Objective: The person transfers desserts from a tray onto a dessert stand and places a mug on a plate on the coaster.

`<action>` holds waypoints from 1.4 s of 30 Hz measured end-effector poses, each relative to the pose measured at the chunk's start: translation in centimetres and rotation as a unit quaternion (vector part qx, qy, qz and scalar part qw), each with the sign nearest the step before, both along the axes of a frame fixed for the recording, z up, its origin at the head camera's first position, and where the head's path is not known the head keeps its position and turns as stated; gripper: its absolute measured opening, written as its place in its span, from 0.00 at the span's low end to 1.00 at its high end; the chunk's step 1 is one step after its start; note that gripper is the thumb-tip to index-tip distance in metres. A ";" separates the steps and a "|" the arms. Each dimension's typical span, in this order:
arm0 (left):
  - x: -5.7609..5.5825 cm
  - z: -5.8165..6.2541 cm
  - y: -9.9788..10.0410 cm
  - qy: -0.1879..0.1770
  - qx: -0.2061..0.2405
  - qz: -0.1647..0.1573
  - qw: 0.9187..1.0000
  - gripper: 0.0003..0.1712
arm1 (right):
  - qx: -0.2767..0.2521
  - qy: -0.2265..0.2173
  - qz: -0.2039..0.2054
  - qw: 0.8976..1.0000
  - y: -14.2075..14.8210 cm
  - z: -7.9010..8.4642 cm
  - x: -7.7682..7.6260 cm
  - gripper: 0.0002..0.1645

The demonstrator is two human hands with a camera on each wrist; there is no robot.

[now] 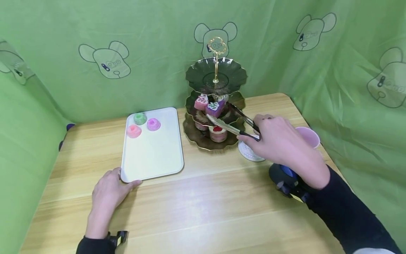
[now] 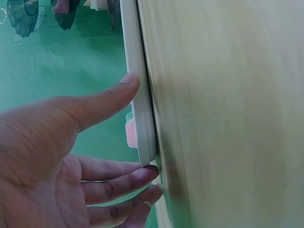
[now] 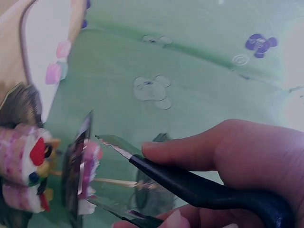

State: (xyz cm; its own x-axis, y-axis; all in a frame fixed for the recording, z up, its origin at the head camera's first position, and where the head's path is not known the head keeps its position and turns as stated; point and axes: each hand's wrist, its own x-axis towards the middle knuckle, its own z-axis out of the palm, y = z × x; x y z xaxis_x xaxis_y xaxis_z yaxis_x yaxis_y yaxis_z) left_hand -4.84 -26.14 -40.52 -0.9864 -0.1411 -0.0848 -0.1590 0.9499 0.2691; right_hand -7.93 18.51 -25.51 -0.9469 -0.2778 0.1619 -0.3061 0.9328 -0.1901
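Note:
My right hand [image 1: 279, 139] grips black-handled tongs [image 1: 223, 125] over the middle tier of a dark three-tier stand [image 1: 187, 106]. The tongs' tips are spread around a purple toy cake [image 1: 214, 109] with white topping; a pink toy cake [image 1: 201, 102] sits beside it. In the right wrist view, thumb and fingers hold the tongs [image 3: 175, 180] from both sides. My left hand [image 1: 109, 190] touches the near left corner of a white tray [image 1: 152, 155], its thumb [image 2: 114, 99] along the rim and fingers fairly straight. On the tray lie green [image 1: 140, 118], pink [image 1: 134, 131] and purple [image 1: 153, 124] swirled pieces.
The stand's bottom tier holds round layered cakes [image 1: 218, 134], and its top tier [image 1: 206, 76] carries a gold handle. Under my right hand is a white speckled disc [image 1: 250, 151]. A pink cup [image 1: 308, 137] stands near the table's right edge. Green cloth [image 1: 158, 35] surrounds the table.

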 end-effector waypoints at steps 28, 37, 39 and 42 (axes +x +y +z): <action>0.0 -0.3 0.1 0.001 0.005 0.005 1.000 0.39 | -0.027 -0.019 0.068 0.997 -12.0 -7.3 -2.3 0.33; 0.0 -0.2 0.1 0.007 0.002 0.003 1.000 0.39 | -0.011 -0.033 0.041 0.999 -15.5 -11.3 -6.3 0.30; -0.1 -0.2 0.1 0.006 0.003 0.004 1.000 0.39 | -0.004 -0.030 0.041 0.999 -16.2 -11.9 -7.1 0.30; -0.1 -0.2 0.0 0.009 0.002 0.005 1.000 0.39 | 0.008 -0.021 0.043 0.999 -17.4 -12.4 -8.3 0.29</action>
